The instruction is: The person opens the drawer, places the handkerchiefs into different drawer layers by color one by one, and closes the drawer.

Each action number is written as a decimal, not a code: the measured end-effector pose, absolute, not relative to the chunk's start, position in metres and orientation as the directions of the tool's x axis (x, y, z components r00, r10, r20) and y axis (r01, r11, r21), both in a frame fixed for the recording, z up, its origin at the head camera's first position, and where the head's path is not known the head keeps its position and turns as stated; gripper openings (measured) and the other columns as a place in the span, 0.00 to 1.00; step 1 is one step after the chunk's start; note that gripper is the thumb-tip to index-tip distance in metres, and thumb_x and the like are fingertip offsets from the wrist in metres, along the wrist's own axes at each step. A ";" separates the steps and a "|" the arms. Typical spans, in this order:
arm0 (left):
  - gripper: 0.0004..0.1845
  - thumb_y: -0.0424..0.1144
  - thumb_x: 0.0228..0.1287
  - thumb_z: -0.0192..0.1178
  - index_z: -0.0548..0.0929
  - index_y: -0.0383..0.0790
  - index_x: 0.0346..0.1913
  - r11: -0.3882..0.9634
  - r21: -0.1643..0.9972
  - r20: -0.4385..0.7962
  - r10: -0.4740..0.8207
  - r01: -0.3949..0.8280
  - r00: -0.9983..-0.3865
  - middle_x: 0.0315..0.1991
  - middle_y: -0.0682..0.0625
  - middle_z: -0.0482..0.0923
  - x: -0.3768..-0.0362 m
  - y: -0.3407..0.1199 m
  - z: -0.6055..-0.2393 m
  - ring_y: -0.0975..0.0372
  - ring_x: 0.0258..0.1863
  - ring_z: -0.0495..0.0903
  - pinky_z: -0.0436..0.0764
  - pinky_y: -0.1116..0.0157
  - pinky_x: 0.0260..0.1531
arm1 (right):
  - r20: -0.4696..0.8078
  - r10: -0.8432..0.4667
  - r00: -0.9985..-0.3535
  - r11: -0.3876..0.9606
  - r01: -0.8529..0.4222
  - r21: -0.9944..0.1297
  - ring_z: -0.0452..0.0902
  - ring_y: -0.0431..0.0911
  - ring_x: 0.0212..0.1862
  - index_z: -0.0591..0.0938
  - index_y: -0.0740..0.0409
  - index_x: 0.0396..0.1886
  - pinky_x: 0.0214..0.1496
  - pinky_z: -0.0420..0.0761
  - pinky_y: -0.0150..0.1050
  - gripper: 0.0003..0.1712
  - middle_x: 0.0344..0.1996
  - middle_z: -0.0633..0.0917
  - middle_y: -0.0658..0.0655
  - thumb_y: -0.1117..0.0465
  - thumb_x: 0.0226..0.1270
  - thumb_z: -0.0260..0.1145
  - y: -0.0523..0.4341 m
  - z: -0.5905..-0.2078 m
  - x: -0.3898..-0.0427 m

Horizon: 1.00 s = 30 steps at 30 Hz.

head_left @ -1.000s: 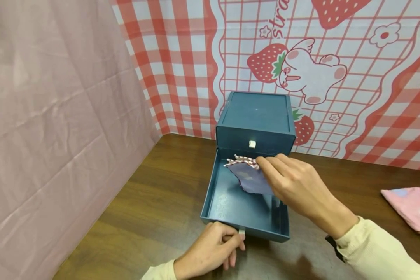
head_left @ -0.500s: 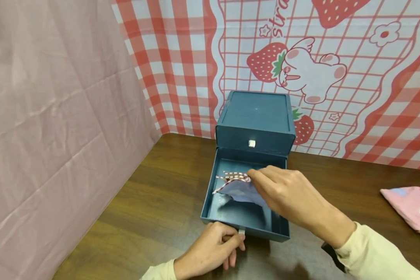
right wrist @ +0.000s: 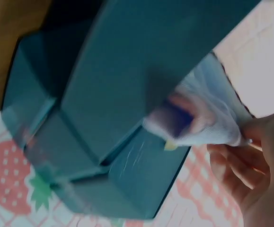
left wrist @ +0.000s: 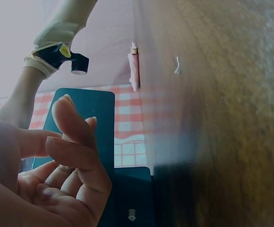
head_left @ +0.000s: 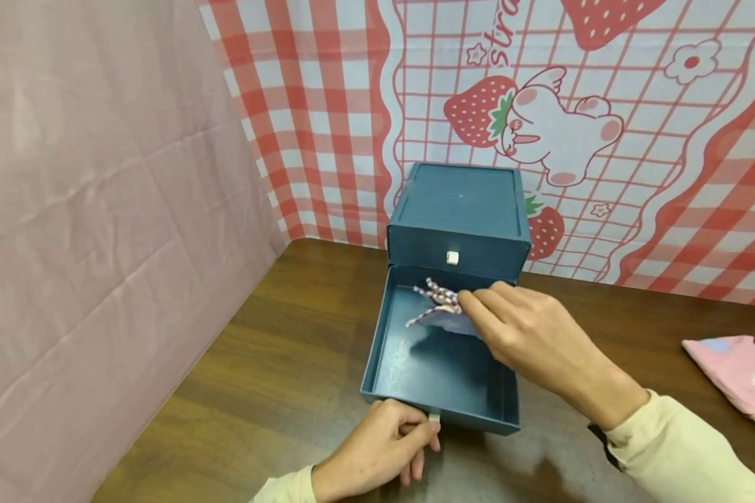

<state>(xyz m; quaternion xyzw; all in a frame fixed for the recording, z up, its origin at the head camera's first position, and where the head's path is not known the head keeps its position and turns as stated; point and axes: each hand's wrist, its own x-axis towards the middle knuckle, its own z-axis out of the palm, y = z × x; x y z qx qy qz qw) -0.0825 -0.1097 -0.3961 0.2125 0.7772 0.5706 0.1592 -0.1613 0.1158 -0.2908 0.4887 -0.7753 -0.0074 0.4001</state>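
A teal two-drawer box [head_left: 459, 209] stands on the wooden table [head_left: 277, 370], its lower drawer [head_left: 437, 363] pulled out. My right hand [head_left: 478, 311] pinches a small lavender cloth with checked trim [head_left: 440, 307] over the back part of the drawer. In the right wrist view the cloth [right wrist: 207, 113] hangs bunched from my fingers [right wrist: 250, 156] beside the box [right wrist: 108, 94]. My left hand [head_left: 415, 436] pinches the white pull tab [head_left: 434, 416] on the drawer's front. In the left wrist view its fingers [left wrist: 66, 156] are curled in front of the box [left wrist: 99, 113].
A folded pink cloth [head_left: 736, 374] lies on the table at the far right. The upper drawer with its white tab [head_left: 453, 258] is closed. A strawberry-print backdrop [head_left: 604, 105] hangs behind the box, and a pink sheet [head_left: 101, 209] hangs on the left.
My right hand dipped with the cloth into the middle of the drawer, then moved it up and toward the back; the cloth now looks more bunched. My left hand has stayed on the tab.
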 end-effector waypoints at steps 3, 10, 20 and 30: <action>0.18 0.44 0.75 0.55 0.85 0.38 0.30 0.258 0.954 -0.001 0.513 0.152 -0.859 0.10 0.58 0.75 -0.082 -0.109 -0.396 0.64 0.06 0.74 0.75 0.66 0.08 | 0.548 -0.810 -0.210 0.473 -0.787 0.397 0.78 0.49 0.28 0.82 0.68 0.46 0.24 0.81 0.41 0.25 0.30 0.82 0.58 0.62 0.82 0.38 0.108 -0.297 -0.157; 0.18 0.44 0.75 0.54 0.85 0.38 0.30 0.264 0.951 0.003 0.516 0.162 -0.857 0.10 0.58 0.75 -0.082 -0.108 -0.397 0.64 0.06 0.74 0.74 0.66 0.07 | 0.548 -0.806 -0.223 0.446 -0.838 0.315 0.79 0.46 0.27 0.82 0.63 0.42 0.22 0.80 0.38 0.25 0.27 0.81 0.54 0.60 0.82 0.38 0.101 -0.304 -0.145; 0.18 0.43 0.75 0.54 0.85 0.38 0.30 0.268 0.956 -0.038 0.516 0.119 -0.856 0.11 0.57 0.75 -0.083 -0.108 -0.397 0.65 0.07 0.73 0.74 0.66 0.08 | 0.543 -0.773 -0.329 0.492 -0.851 0.184 0.70 0.39 0.19 0.79 0.55 0.33 0.14 0.65 0.29 0.10 0.19 0.73 0.46 0.62 0.73 0.52 0.093 -0.311 -0.141; 0.18 0.44 0.75 0.54 0.85 0.37 0.30 0.255 0.954 0.000 0.522 0.156 -0.853 0.11 0.58 0.75 -0.083 -0.109 -0.397 0.66 0.06 0.73 0.76 0.66 0.08 | 0.472 -0.710 -0.523 0.619 -0.782 0.065 0.53 0.34 0.12 0.70 0.53 0.25 0.13 0.54 0.28 0.14 0.12 0.61 0.41 0.65 0.64 0.67 0.079 -0.312 -0.141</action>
